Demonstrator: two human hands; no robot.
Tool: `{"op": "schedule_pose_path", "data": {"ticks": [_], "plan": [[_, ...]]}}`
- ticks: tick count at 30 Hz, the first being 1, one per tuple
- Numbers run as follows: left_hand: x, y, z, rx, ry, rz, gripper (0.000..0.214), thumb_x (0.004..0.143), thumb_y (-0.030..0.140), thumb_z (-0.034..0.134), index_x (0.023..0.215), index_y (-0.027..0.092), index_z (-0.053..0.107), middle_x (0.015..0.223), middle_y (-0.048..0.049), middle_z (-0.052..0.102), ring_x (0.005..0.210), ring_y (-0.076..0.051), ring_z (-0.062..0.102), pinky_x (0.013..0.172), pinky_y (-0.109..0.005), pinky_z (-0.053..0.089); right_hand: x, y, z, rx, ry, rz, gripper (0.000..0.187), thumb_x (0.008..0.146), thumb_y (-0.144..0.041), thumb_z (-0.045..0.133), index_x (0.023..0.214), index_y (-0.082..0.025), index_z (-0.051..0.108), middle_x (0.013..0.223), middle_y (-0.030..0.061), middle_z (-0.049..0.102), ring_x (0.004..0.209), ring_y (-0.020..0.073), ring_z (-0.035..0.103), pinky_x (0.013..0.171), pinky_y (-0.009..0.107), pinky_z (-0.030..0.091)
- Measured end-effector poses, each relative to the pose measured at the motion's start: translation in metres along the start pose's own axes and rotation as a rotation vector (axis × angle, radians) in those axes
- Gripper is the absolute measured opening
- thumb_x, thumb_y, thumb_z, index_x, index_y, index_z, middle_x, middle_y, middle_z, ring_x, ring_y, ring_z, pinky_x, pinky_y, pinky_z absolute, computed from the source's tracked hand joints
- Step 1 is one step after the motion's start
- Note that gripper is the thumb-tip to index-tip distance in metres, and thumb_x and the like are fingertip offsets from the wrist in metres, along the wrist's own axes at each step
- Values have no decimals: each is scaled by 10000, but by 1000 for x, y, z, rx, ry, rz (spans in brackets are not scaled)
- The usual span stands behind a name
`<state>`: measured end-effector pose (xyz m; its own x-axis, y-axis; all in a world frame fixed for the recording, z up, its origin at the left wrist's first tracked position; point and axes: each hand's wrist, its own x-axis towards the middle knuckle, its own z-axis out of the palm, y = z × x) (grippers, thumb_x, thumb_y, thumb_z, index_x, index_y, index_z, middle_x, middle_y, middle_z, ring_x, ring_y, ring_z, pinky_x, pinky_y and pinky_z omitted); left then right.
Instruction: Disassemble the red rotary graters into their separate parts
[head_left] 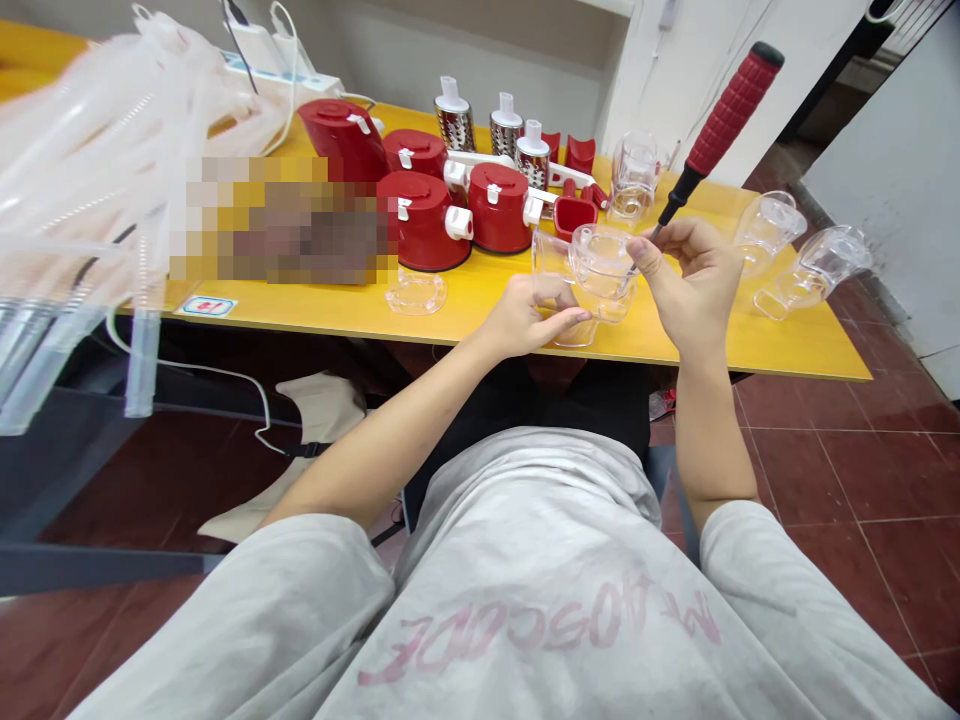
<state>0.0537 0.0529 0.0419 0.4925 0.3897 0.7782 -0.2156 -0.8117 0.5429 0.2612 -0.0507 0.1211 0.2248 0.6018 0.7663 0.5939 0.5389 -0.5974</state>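
Observation:
My left hand (531, 315) is closed on the lower left part of a clear plastic housing (600, 262), tilted over the front of the yellow table. In my right hand (694, 285), the thumb and fingers pinch the dark shaft of a screwdriver (731, 115). Its red and black handle points up to the right, and its shaft slants down to the housing. Whether the tip meets a screw is too small to tell. A flat clear plastic ring (417, 293) lies on the table left of my left hand.
Several red grater bases (501, 208) stand behind my hands, with metal grater drums (454, 120) beyond. More clear housings (817, 265) lie at the right end of the yellow table (780, 345). Clear plastic bags (112, 170) and a power strip (300, 88) occupy the left.

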Motion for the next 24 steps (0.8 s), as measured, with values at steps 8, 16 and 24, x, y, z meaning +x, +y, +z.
{"op": "schedule_pose_path", "data": {"ticks": [8,16,24], "plan": [[1,1,0,-1,4,10,472,1052,525,819,731,188,737,693,-52,756,652,-153,682,686,-316,496,0,5,0,-35,29,4,594,965,-888,761,915,-297,756,891,15,784,878,216,797,932,462,730],[1,1,0,7,-2,-26,506,1044,579,804,727,189,748,690,-58,752,647,-159,677,683,-320,506,1,5,-4,-43,-72,17,585,1025,-883,685,963,-308,780,973,35,832,990,246,837,1006,479,732],[2,2,0,-3,-8,-16,512,1047,581,803,720,193,740,684,-54,748,643,-160,676,684,-327,510,0,-4,-1,-22,-47,-7,524,1006,-830,764,984,-307,785,984,23,832,952,225,818,1002,462,730]]}}
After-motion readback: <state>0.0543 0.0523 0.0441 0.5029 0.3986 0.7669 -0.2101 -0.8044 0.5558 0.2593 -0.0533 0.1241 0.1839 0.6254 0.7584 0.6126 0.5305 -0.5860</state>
